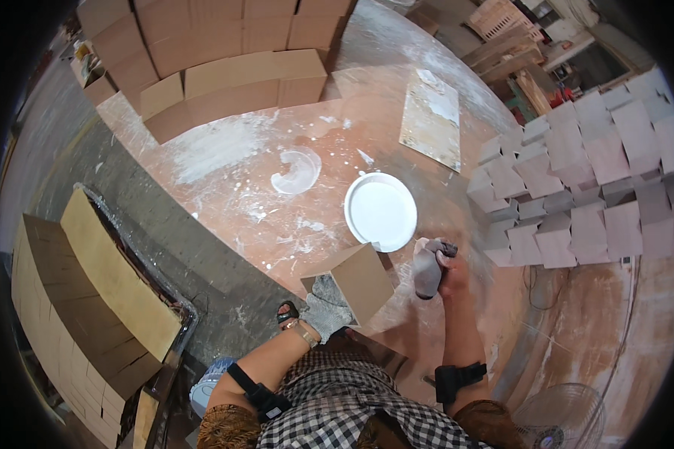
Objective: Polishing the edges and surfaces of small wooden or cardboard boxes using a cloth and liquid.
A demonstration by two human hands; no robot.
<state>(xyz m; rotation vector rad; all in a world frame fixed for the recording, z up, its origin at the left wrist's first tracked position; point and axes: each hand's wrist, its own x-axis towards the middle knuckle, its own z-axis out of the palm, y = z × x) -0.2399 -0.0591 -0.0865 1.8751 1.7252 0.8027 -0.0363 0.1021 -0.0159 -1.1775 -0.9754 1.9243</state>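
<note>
My left hand, in a speckled grey glove, reaches into the open end of a tan box and holds it up at a tilt. Its fingertips are hidden inside the box. My right hand is closed round a smooth grey, rounded pad-like piece, with a dark bit showing at its top; its exact kind is unclear. Just beyond the box stands a round white tub filled with white liquid. The right hand is near the tub's right side, apart from it.
Tan boxes are stacked at the far left, and pale boxes at the right. A white-smeared board and a white crusted disc lie on the spattered floor. A cart of tan boxes stands left, a fan lower right.
</note>
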